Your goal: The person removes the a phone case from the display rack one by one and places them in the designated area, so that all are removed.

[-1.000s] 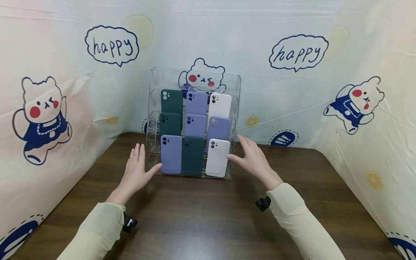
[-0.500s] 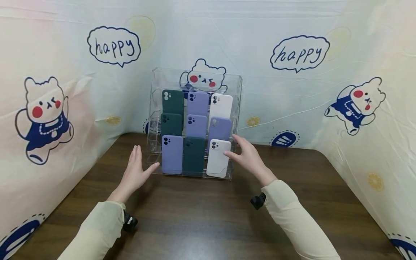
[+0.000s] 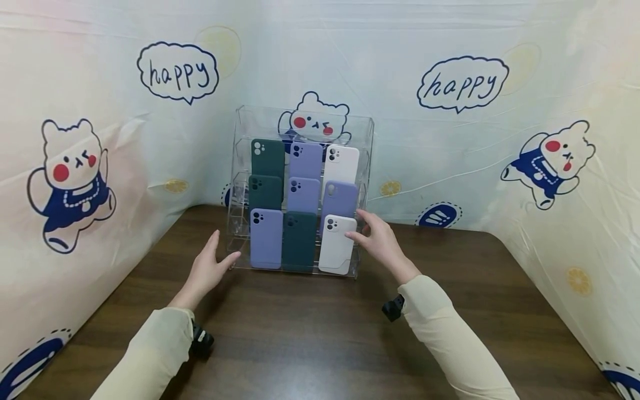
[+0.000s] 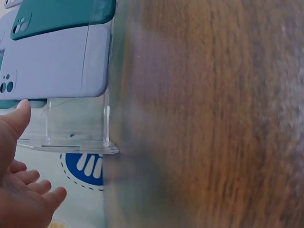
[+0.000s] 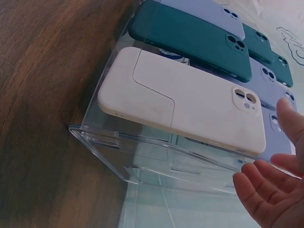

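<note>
While the clear rack point(image 3: 366, 166) stood at the 12 o'clock end of the brown table point(image 3: 310, 333), both hands had closed in on it compared with a second before. The left hand point(image 3: 207, 269) lay at the rack's 9 o'clock side, fingers straight and spread, the thumb tip reaching toward the lower left corner of the rack; earlier that thumb had pointed at the purple case point(image 3: 265, 238) in the front row, and the hand had since slipped a little lower and to the left. It held nothing, and whether the thumb touched the plastic could not be told. The right hand point(image 3: 381, 241) sat at the rack's 3 o'clock side, having come inward from farther out; its fingers were loosely extended along the right wall, the thumb at the edge of the white case point(image 3: 336, 244), gripping nothing that could be made out. The right wrist view showed the open palm point(image 5: 268, 197) just beside the rack's wall. Nine cases remained in three rows, with a green case point(image 3: 298, 240) between the purple and white ones. The rack itself had not shifted.
</note>
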Available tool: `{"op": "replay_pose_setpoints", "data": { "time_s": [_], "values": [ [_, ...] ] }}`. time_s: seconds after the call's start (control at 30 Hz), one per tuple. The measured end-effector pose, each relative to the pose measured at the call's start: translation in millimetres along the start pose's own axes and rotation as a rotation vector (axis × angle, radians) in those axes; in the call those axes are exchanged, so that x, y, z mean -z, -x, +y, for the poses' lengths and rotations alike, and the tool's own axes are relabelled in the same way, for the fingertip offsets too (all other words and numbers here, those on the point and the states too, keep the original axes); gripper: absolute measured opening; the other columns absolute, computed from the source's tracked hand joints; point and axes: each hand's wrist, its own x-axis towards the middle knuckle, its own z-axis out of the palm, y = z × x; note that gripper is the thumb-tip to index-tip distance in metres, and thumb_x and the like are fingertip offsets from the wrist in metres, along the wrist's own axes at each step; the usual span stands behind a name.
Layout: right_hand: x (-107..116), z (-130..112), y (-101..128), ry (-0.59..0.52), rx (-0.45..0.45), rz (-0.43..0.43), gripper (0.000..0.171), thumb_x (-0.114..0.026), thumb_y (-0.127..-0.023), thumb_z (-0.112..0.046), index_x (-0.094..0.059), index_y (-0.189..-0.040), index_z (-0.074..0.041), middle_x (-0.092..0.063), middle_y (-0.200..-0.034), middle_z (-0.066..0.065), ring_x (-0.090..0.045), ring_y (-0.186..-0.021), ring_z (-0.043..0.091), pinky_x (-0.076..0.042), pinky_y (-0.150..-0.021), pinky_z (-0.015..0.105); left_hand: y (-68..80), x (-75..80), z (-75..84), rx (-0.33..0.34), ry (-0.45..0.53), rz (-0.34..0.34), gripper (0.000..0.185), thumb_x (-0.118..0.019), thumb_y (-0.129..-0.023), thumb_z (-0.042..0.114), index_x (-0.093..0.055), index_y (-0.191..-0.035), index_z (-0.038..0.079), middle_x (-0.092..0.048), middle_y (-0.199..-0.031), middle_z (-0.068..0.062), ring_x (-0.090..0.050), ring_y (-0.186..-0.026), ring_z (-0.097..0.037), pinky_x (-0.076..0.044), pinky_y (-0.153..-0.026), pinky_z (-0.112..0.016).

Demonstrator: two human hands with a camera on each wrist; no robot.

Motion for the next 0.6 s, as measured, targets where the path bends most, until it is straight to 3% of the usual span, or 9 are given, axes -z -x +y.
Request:
{"op": "replay_pose_setpoints", "data": {
  "time_s": [0.37, 0.6],
  "values": [
    [-7.3, 2.7, -3.9, 0.013, -0.029, 0.036, 0.052, -0.07, -0.083, -0.022, -0.053, -0.127, -0.002, -0.061, -0.112, 0.012, -0.053, -0.07, 0.017, -0.047, -0.055, 0.029, -7.6, -7.1, -10.9, 0.058, 0.103, 0.045, 0.06, -0.048, -0.096, 0.032, -0.027, -0.144, 0.002, -0.031, -0.141, -0.024, -0.034, -0.124, -0.043, -0.033, -0.098, -0.055],
    [-11.1, 5.6, -6.9, 0.021, 0.025, 0.123, 0.033, -0.069, -0.084, -0.013, -0.063, -0.114, 0.0, -0.065, -0.098, 0.012, -0.055, -0.066, 0.019, -0.047, -0.055, 0.03, -9.5, -13.9, -11.4, 0.087, 0.139, 0.102, 0.053, -0.051, -0.096, 0.029, -0.038, -0.139, 0.002, -0.041, -0.134, -0.023, -0.04, -0.122, -0.038, -0.036, -0.098, -0.051]
  ]
}}
